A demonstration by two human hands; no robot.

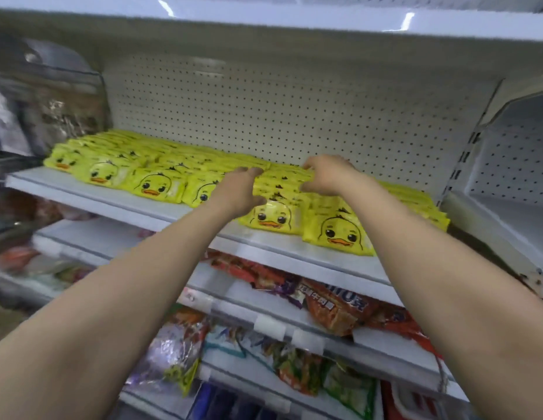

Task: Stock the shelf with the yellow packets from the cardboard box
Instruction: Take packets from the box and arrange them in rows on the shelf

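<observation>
Both hands at a row of yellow duck-printed plastic packets (265,192).
My left hand (238,192) lay flat alongside; my right hand (326,177) curled over their tops on the white metal shelf (112,200).

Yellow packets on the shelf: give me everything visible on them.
The yellow packets are glossy plastic pouches printed with a cartoon duck face: black eyes, orange bill. They lie flat in overlapping rows running front to back on the white shelf, filling most of its width before the pegboard back panel. The left hand and right hand both rest on one row right of centre, fingers reaching over packets toward the back. No cardboard box shows.
</observation>
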